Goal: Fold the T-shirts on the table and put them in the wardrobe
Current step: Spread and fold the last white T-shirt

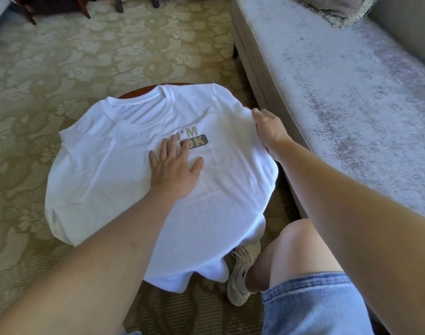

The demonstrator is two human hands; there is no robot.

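Patterned beige carpet (61, 56) covers the floor, and on it stands a small round table (134, 92) of dark wood, of which only a piece of the far rim shows.

The left hand (175, 165) lies flat on the middle of the white T-shirt (105, 170). Its fingers are straight and spread, the palm presses the cloth down, and the fingertips cover the left part of the print (194, 136) "I'M OK". The right hand (267, 126) grips the right edge of the T-shirt near the shoulder. The thumb is on top of the cloth; the other fingers are hidden under it.

The T-shirt is spread face up over the table, with the collar at the far side. It covers almost the whole top, and its hem and sides hang over the edge.

Below the hem are a beige shoe (240, 269), a bare knee (296, 233) and denim shorts (310, 305). To the right, just beside the table, stands a grey sofa (339, 93) with a cushion (327, 3) at its far end.
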